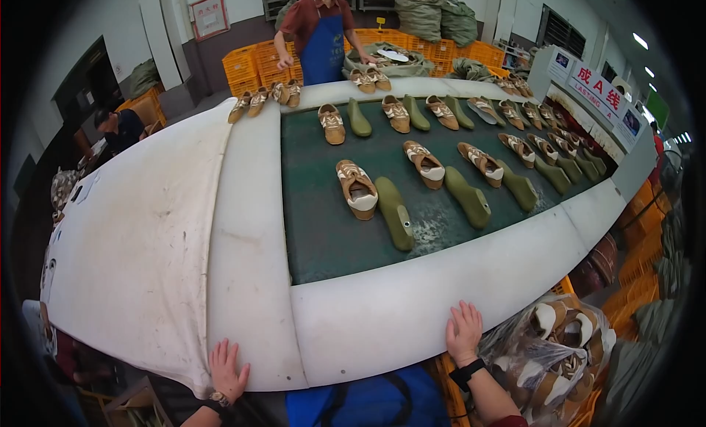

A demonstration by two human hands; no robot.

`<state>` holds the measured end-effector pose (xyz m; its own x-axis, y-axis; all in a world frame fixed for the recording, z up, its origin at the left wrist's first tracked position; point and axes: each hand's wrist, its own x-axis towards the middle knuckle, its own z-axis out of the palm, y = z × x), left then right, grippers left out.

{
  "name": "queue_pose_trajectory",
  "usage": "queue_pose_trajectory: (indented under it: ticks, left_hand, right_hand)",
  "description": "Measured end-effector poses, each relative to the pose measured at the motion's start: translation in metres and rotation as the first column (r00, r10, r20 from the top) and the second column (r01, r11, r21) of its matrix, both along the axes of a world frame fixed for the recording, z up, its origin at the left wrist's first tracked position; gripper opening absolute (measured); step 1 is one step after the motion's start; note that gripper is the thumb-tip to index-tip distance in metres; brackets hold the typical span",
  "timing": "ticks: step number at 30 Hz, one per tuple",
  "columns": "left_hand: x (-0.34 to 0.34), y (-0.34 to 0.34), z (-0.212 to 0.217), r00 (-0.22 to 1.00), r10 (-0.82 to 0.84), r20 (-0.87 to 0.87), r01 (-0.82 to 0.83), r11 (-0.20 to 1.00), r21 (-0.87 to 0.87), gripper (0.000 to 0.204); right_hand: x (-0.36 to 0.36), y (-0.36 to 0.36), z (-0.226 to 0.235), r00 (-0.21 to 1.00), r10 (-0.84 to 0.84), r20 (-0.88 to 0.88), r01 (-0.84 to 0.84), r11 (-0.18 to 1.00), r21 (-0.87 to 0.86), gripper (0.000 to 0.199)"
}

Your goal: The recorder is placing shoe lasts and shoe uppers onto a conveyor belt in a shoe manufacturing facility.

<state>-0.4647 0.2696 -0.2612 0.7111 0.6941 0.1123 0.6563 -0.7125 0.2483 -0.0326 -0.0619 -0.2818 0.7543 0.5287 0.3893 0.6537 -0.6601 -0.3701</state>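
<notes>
Now, both bare hands down at the white edge!

Look to seven o'clock first for the left hand [229, 372], palm down on the near edge of the white border [412, 313], with fingers spread fairly wide and a watch [219, 399] at the wrist. Swing across to five o'clock for the right hand [464, 333], also palm down at that edge, with fingers a little apart, pointing toward twelve, and a dark band [467, 372] around the wrist.

Up to dead centre: find the nearest brown shoe [357, 184], well apart from both hands on the dark green surface [323, 239], with a green last [395, 214] just beside it at its four o'clock. Run out from there past two rows of more shoes and lasts, toward the white sign board [597, 89] at two.

Drop to four for a clear plastic bag [523, 342] of brown shoes, near the right hand, and dip to six for blue fabric [316, 408] below the edge. Climb to twelve: spot a co-worker in a blue apron [323, 52], standing behind the far border. Glance at eleven for stacked orange crates [241, 65], at one for bulging green sacks [419, 17], at ten for a seated person [123, 131].
</notes>
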Motion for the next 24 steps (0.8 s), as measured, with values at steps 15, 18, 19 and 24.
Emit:
queue_pose_trajectory:
  ticks: [15, 18, 19, 24]
  left_hand:
    - [-0.005, 0.003, -0.002, 1.000, 0.004, 0.004, -0.004, 1.000, -0.002, 0.060]
    - [-0.006, 0.005, -0.001, 1.000, 0.005, 0.005, -0.005, 1.000, -0.006, 0.060]
    - [-0.006, 0.006, -0.001, 1.000, 0.010, 0.004, -0.010, 1.000, -0.004, 0.060]
    - [-0.007, 0.008, -0.001, 1.000, 0.007, -0.004, -0.007, 1.000, -0.004, 0.060]
  right_hand:
    - [-0.004, 0.013, 0.004, 0.999, -0.038, -0.020, 0.036, 0.996, -0.081, 0.036]
    - [-0.006, 0.014, 0.002, 0.999, -0.042, -0.005, 0.041, 0.996, -0.074, 0.035]
    - [-0.006, 0.015, 0.002, 0.999, -0.038, -0.001, 0.038, 0.998, -0.059, 0.035]
    - [-0.006, 0.016, -0.001, 0.999, -0.047, -0.005, 0.046, 0.997, -0.060, 0.034]
